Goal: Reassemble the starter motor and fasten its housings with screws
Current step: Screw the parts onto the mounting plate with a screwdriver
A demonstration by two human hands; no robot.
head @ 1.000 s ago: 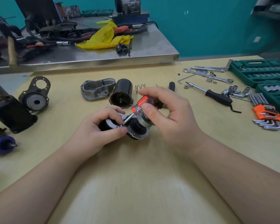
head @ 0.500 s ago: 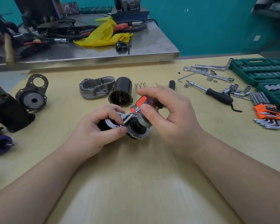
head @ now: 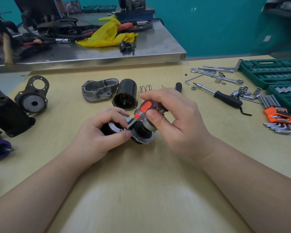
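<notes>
While the left hand gripped the starter motor assembly on the table, the right hand held a screwdriver, tip at its plate. Just beyond the hands sat a black housing, grey cover and spring.

The starter motor assembly lies on its side on the yellow table, black bodies capped by a silver end plate facing up toward the viewer. A stubby screwdriver with a clear and orange handle slants down left, its tip on the plate. Behind lie a grey cast housing and an open black cylindrical casing, near each other
</notes>
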